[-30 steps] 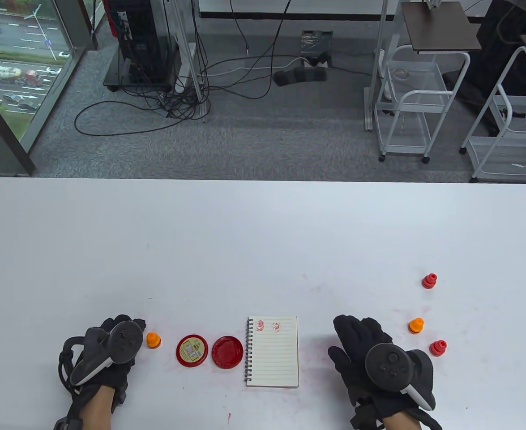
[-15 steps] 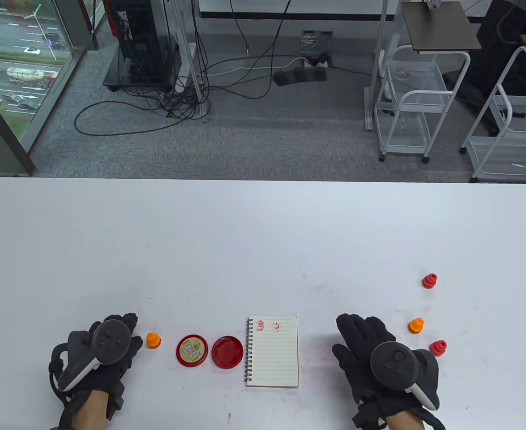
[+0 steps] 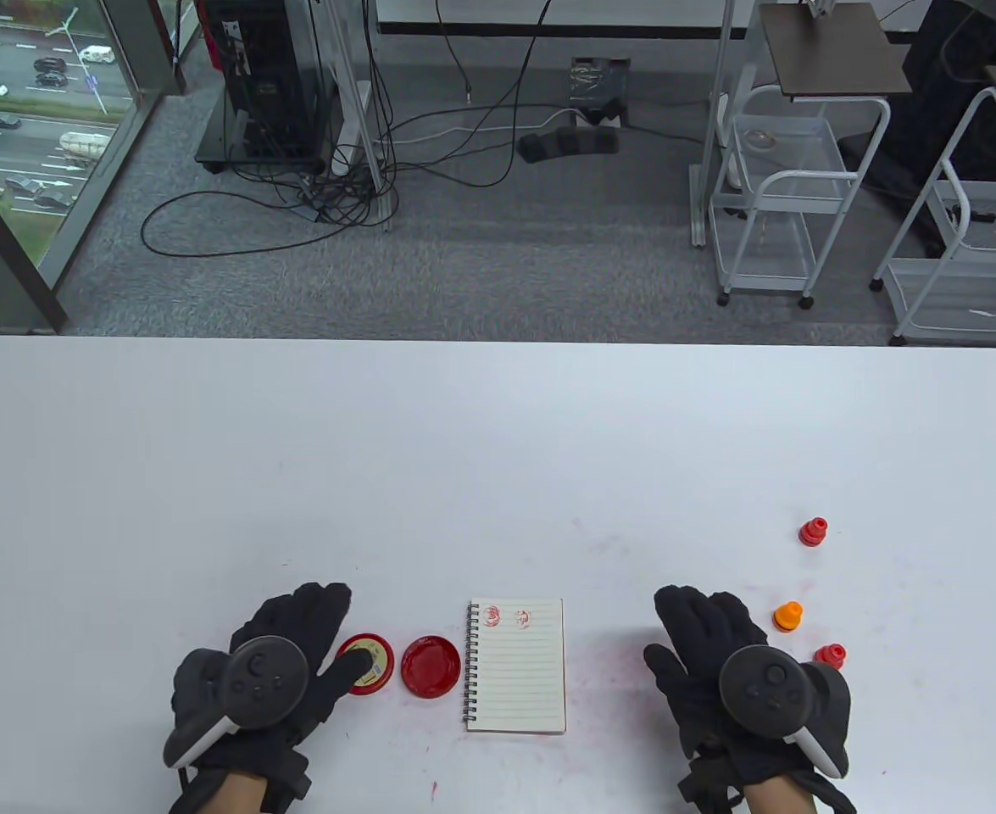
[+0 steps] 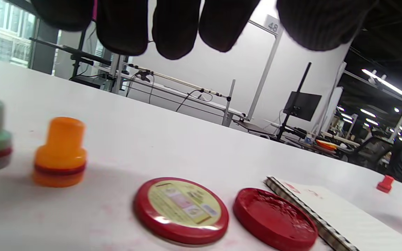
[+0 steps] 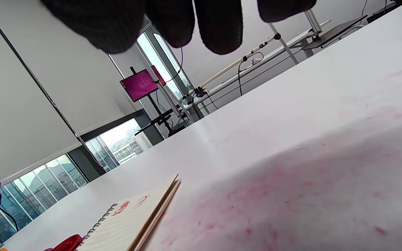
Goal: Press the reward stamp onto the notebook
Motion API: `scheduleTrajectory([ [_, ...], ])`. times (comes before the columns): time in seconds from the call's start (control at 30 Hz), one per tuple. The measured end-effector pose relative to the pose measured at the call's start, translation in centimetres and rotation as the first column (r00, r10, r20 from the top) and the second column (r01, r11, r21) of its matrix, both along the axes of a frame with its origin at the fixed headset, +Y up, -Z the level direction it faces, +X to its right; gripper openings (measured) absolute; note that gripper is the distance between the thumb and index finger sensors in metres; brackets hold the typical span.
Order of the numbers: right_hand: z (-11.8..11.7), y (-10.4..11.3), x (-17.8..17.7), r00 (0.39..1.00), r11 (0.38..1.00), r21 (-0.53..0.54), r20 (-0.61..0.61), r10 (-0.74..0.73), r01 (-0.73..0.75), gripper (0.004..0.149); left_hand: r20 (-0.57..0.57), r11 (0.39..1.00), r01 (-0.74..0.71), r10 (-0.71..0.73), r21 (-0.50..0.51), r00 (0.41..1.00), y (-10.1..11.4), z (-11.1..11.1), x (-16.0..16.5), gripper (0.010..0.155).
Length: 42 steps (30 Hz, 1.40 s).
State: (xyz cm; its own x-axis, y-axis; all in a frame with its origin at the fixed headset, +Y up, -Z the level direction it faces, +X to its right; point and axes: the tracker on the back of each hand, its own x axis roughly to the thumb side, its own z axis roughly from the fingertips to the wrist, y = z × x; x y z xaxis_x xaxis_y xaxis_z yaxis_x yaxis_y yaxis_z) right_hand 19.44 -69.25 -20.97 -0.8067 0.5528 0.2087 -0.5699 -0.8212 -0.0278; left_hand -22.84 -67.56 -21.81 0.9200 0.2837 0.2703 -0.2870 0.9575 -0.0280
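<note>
The left hand [image 3: 273,670], fingers relaxed and holding nothing, hovers over the orange stamp [image 4: 60,152], upright beneath its fingertips; the right hand [image 3: 739,678] rests flat, farther off.

A: What is seen beyond the tabletop [image 3: 498,424]?
B: Grey carpet, with black cables [image 3: 311,195] tangled off its far left corner and two white wire carts [image 3: 781,195] parked off its far right.
A: And on the tabletop?
B: Faint red ink smears [image 3: 608,543] are noted.
</note>
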Motion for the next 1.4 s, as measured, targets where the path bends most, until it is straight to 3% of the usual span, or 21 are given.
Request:
scheduleTrajectory([
  [0.23,0.1,-0.2,-0.1,1.0,1.0,-0.003,-0.005,0.021,-0.021,0.064,0.043,0.998,-0.054,0.052,0.039,0.998,1.1,-0.7,3.2,0.079],
  [0.37,0.0,-0.4,-0.2,0.999,0.999,-0.015,-0.006,0.034,-0.034,0.064,0.05,0.991,-0.108,0.105,0.081,0.993,-0.4,-0.8,4.0,0.078],
  [0.4,0.0,-0.5,-0.2,0.999,0.999,-0.018,-0.005,0.037,-0.037,0.064,0.051,0.99,-0.119,0.116,0.069,0.992,-1.2,-0.8,4.1,0.078],
  [0.47,-0.1,-0.8,-0.2,0.999,0.998,-0.033,-0.002,0.048,-0.048,0.064,0.088,0.994,-0.076,0.083,-0.082,0.993,-2.1,-1.0,4.5,0.077],
  [0.53,-0.1,-0.9,-0.1,0.999,0.999,-0.033,0.003,0.043,-0.043,0.064,0.09,1.0,-0.025,0.026,-0.013,0.996,-2.1,-0.9,4.5,0.077],
  [0.8,-0.2,-0.2,0.6,0.999,1.0,-0.03,0.033,0.009,-0.008,0.065,0.129,0.998,-0.057,0.061,-0.032,0.99,-1.8,-0.9,3.8,0.075],
  [0.97,-0.9,2.2,3.5,0.994,0.999,0.032,0.106,-0.012,0.009,0.062,0.121,0.995,-0.098,0.098,-0.005,0.988,-1.2,-0.6,3.3,0.074],
  [1.1,-1.7,3.4,6.5,0.969,0.982,0.017,0.163,0.184,-0.189,0.062,0.117,0.995,-0.094,0.092,0.012,0.989,-1.0,-0.6,3.4,0.073],
  [1.27,-2.4,3.7,10.6,0.939,0.97,-0.041,0.243,0.242,-0.239,0.064,0.121,0.995,-0.095,0.092,0.017,0.988,-1.0,-0.6,3.5,0.072],
  [1.4,-2.4,2.7,13.2,0.916,0.966,-0.117,0.309,0.256,-0.23,0.066,0.123,0.995,-0.098,0.095,0.021,0.988,-1.1,-0.6,3.5,0.072],
])
